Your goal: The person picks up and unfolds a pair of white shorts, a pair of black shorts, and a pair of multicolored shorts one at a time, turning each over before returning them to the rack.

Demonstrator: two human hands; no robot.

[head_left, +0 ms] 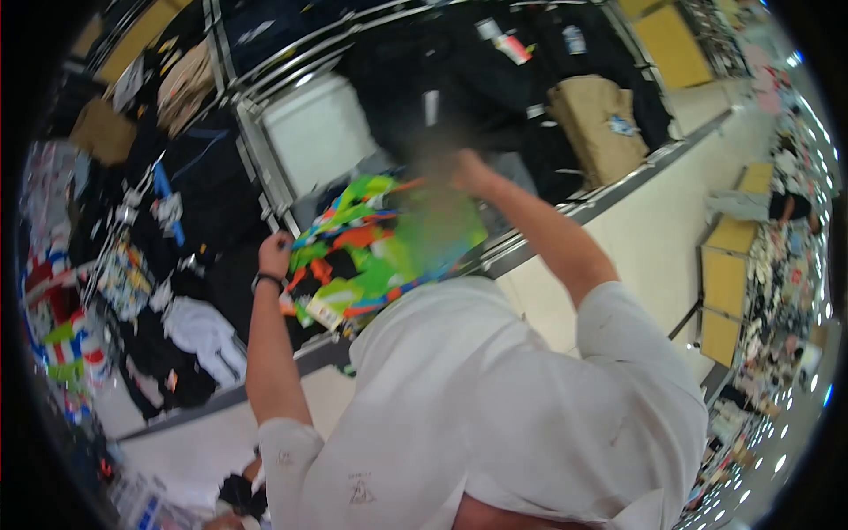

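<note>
A brightly patterned garment (pixel 362 252) in green, orange, blue and black is spread out in front of my body; its exact kind cannot be made out. My left hand (pixel 276 254), with a dark band at the wrist, is closed at the garment's left edge. At its upper right side, my right hand (pixel 474 173) is closed on the cloth, its fingertips partly lost in a grey blur. A pale tag (pixel 325 314) hangs from the lower edge. Part of the garment's right half is blurred too.
Dark folded clothes (pixel 415 79) fill the metal-framed display around a white panel (pixel 320 132). Tan folded trousers (pixel 596 128) lie to the right, a white garment (pixel 205 340) to the left. The display's grey edge (pixel 609 190) borders the pale floor. Another person (pixel 243 495) is partly visible at lower left.
</note>
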